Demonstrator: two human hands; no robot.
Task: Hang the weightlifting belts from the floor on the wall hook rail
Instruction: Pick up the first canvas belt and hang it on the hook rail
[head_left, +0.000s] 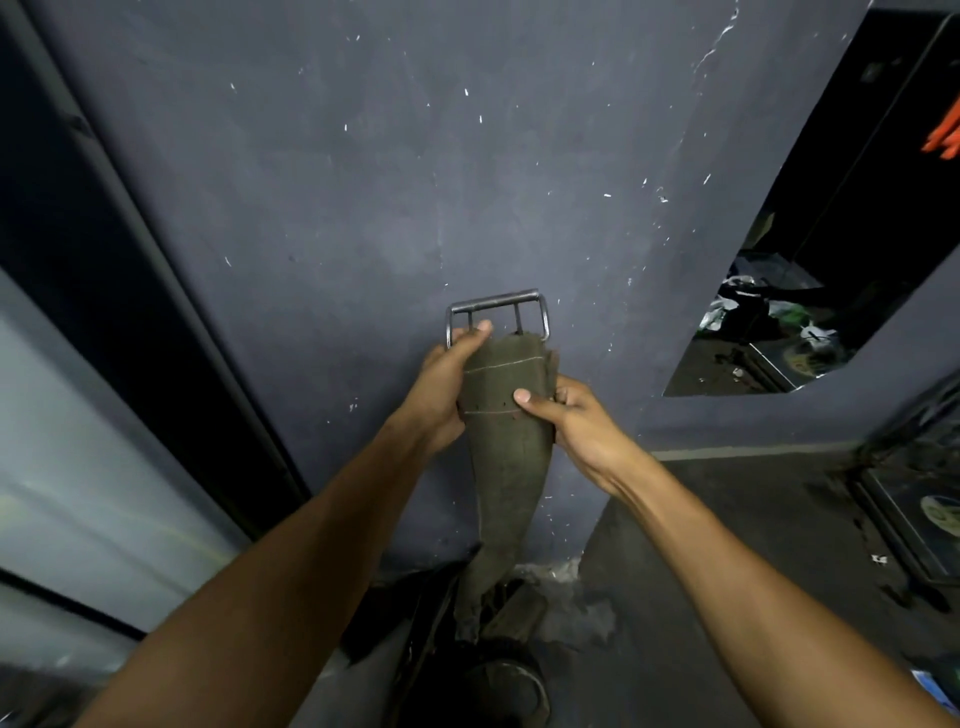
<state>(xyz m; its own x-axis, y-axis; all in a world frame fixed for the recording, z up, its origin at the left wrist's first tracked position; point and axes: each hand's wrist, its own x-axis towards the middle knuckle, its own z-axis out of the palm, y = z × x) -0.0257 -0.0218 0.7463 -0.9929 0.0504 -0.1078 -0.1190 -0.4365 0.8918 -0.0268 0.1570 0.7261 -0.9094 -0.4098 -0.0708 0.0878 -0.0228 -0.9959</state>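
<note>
Two hands hold one olive weightlifting belt (506, 415) upright against the grey wall (363, 182). The left hand (447, 384) has its grip curled round the belt's left edge, thumb just below the metal buckle (497, 314). The right hand (571, 421) pinches the right edge lower down. Below the grip the belt hangs to the floor (727, 519), where more dark straps (415, 613) lie.

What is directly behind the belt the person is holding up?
Behind the belt is bare dark wall, with no hook rail in view. The left hand and right hand grip it below the buckle; the wall strip it covers stays hidden.
</note>
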